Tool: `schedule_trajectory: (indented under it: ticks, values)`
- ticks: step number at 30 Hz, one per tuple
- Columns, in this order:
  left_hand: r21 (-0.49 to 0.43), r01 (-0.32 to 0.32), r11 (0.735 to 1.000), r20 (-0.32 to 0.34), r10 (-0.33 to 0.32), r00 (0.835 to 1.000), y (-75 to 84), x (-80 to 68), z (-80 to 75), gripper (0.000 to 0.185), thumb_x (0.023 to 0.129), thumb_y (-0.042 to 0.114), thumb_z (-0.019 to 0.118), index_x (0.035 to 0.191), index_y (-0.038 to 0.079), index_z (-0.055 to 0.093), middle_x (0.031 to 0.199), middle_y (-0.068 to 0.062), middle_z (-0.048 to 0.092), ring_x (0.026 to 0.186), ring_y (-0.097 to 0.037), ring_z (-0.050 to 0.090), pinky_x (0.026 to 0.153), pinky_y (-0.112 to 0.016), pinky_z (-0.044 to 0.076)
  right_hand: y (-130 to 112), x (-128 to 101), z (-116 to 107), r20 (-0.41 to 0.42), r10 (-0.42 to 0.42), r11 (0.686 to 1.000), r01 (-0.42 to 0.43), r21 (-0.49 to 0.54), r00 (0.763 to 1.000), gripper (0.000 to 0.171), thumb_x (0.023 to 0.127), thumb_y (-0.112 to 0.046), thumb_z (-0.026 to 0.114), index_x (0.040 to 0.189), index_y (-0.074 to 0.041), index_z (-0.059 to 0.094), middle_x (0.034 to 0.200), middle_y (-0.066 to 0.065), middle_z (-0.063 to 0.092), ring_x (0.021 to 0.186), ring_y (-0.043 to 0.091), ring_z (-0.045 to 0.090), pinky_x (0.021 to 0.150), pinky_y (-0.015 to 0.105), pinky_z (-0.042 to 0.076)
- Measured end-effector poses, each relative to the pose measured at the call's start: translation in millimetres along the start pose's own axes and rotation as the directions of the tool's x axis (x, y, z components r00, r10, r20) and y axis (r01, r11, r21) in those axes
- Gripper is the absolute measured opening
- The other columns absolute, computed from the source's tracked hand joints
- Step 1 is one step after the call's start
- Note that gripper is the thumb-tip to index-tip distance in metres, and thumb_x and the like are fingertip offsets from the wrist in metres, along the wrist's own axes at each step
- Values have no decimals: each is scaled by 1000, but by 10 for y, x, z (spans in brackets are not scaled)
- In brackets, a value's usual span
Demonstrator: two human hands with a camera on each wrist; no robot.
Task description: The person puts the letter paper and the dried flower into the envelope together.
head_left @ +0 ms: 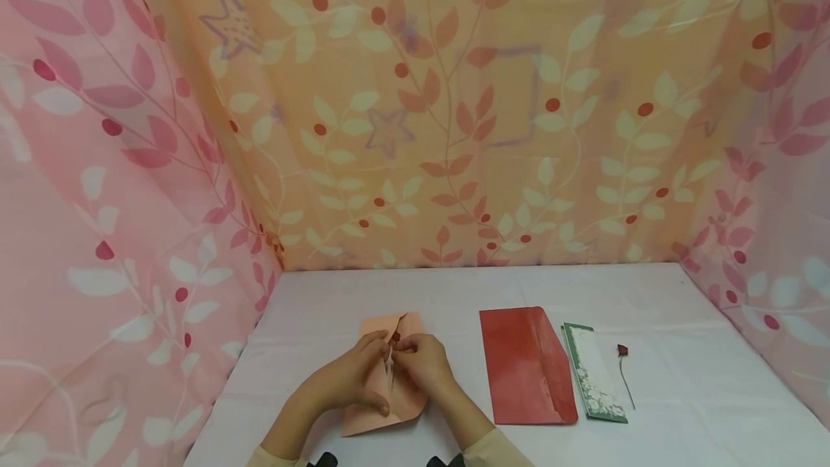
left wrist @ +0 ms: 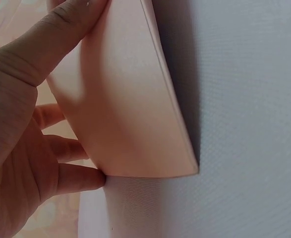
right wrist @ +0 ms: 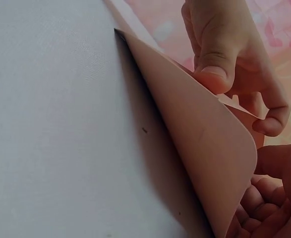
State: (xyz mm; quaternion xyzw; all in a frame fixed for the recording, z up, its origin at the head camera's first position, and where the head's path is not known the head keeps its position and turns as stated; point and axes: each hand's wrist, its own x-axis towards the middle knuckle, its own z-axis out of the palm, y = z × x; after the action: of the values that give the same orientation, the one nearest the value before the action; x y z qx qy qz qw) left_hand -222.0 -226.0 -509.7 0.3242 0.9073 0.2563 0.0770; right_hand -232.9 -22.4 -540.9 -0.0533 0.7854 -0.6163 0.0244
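Item one: a peach envelope [head_left: 389, 380], lying near the front edge of the white table [head_left: 681, 395], just left of centre. It is bowing upward off the cloth, as both wrist views are showing.

Item two: the left hand [head_left: 353, 377], fingers curling around the envelope's left edge, thumb pressing on the upper face while the fingers [left wrist: 71, 173] are tucking beneath.

Item three: the right hand [head_left: 421, 362], pinching the envelope's flap between thumb and forefinger, close against the left hand. A small dark red spot is sitting at the pinch point; what it is cannot be told.

Item four: a red envelope [head_left: 525, 366], lying flat to the right, apart from the hands.

Item five: a green-edged card [head_left: 593, 373] with white pattern, just beside the red envelope.

Item six: a small red rose on a thin stem [head_left: 625, 373], lying near the card.

Step in hand, by judgement: the flap is being worked at the envelope's mouth. The next move is likely calling for a steady left-hand hold while the right is guiding the flap without creasing the paper.
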Motion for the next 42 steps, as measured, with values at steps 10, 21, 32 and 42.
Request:
schedule_trajectory:
  ticks: [10,21,32,42]
  values:
    - [-4,0,1000,-6,0,1000,14,0,-5,87,63,64,85,127,18,49,162,-18,30,140,-35,47,107,-50,48,21,38,63,9,13,996,-12,-90,1000,6,80,-11,77,81,-15,80,61,-4,67,51,6,57,45,22,45]
    - [9,-9,1000,-6,9,1000,15,-10,31,85,64,66,83,126,19,48,161,-19,31,139,-36,48,106,-50,49,45,78,120,41,58,992,-53,-113,997,13,79,-8,72,70,-18,76,46,-3,60,37,7,56,37,22,45]
    - [-6,14,1000,7,-14,1000,9,1,22,83,64,67,83,125,22,49,163,-18,29,138,-36,49,104,-51,50,51,142,117,103,68,978,-46,-203,992,13,70,-3,73,63,-14,69,45,-2,60,36,9,57,38,24,47]
    - [1,16,1000,5,-16,1000,-23,4,34,83,65,67,83,126,22,49,164,-17,29,139,-36,48,105,-51,49,29,143,133,94,53,976,-31,-218,994,15,69,1,71,66,-14,70,46,-3,61,37,8,59,40,26,50]
